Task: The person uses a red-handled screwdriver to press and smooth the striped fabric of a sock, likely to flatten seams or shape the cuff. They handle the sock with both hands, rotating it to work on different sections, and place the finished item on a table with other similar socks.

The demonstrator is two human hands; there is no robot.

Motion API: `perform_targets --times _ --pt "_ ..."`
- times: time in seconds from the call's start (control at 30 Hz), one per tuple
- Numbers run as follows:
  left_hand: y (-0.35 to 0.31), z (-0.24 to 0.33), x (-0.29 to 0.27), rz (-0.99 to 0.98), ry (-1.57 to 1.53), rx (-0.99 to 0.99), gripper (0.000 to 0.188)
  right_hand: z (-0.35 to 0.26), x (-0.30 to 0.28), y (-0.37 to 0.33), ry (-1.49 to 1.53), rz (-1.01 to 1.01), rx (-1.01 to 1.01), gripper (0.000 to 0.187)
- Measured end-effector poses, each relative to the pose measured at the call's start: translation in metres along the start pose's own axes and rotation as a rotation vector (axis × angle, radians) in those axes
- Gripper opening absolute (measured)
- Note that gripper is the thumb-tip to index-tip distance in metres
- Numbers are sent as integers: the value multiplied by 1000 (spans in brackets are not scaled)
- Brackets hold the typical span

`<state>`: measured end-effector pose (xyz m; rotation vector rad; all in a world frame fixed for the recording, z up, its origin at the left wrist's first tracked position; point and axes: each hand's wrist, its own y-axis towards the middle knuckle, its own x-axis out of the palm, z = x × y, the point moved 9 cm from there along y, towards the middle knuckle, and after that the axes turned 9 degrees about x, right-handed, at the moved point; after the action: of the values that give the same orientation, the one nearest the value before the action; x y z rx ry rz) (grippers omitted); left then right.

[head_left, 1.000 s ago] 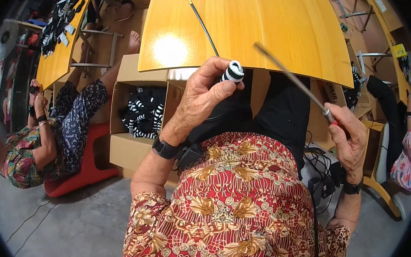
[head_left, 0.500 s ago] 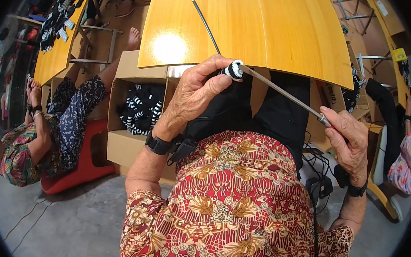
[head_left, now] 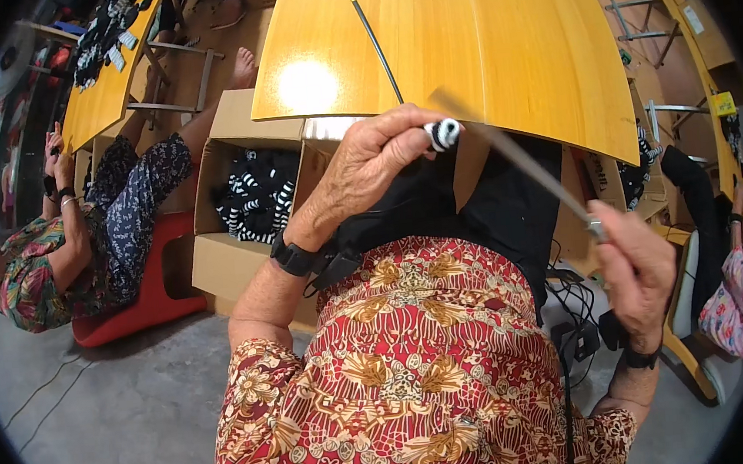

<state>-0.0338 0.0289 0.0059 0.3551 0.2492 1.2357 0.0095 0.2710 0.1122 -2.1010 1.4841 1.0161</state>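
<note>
My left hand [head_left: 374, 153] pinches a small black-and-white striped knitted tube [head_left: 442, 135] between thumb and fingers, its open end turned to the right. In my closed right hand [head_left: 636, 272] is a long metal rod [head_left: 528, 166] with a collar near the grip, much like a screwdriver; its handle is mostly inside my fist. Motion blurs the rod, and its far tip stands up and right of the tube, apart from it. A thin dark stick [head_left: 374, 47] with a yellow band stretches over the table to behind my left hand; whether I hold it cannot be made out.
The yellow wooden table [head_left: 540, 44] spans the space ahead. Left of my knees, a cardboard box [head_left: 243, 259] holds several striped knitted pieces [head_left: 255, 193]. A person [head_left: 51, 266] sits at far left beside another table, and someone in a pink patterned top [head_left: 739, 299] at far right.
The metal rod's tip has come away from the tube's opening, swinging up. My right hand has shifted slightly right and down, and the tube's open end has turned more toward view.
</note>
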Motion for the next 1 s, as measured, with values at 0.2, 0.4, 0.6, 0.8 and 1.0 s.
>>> perform_targets --times 0.2,0.4,0.6,0.8,1.0 --pt "-3 0 -6 128 -51 34 32 -6 -3 -3 -159 14 -67 37" --pt "-4 -5 -11 84 -56 -25 30 -12 -1 -2 -242 20 -126 42" --pt "-1 1 -13 9 60 30 29 -24 -2 1 -347 40 -211 47" --pt "-5 3 -8 -87 -21 -125 36 -35 -5 3 -493 -40 -291 49" --pt "-7 -6 -4 -88 -120 -197 43 -25 -2 16 -377 -155 -231 45"
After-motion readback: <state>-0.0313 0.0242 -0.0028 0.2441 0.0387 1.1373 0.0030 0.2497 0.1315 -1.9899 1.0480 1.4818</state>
